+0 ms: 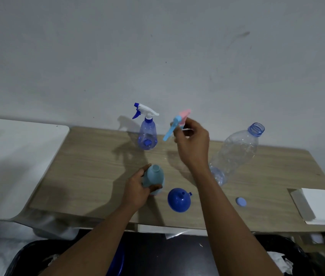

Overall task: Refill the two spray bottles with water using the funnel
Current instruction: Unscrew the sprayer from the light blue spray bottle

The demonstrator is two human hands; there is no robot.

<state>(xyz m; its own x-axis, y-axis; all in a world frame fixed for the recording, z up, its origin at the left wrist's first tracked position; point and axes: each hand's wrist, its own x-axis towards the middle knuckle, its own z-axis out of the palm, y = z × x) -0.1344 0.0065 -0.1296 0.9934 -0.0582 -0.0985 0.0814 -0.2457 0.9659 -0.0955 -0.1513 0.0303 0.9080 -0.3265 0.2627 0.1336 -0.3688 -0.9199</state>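
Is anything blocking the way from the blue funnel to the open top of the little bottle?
Nothing visible is. The funnel lies upside down on the table, just right of the light blue bottle, whose neck is open. The left hand holds that bottle's side; the right hand holds the spray head higher up.

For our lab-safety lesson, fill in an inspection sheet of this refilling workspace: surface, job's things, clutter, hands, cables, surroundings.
Surface: wooden table, no spill visible.
Job's things: capped blue spray bottle upright at the back; light blue bottle open; pink and blue sprayer head off it; blue funnel on the table, unused; clear water bottle uncapped, its cap lying nearby.
Clutter: white board at the table's right edge.
Hands: left hand grips the light blue bottle; right hand holds the sprayer head.
Cables: nothing seen.
Surroundings: grey wall.
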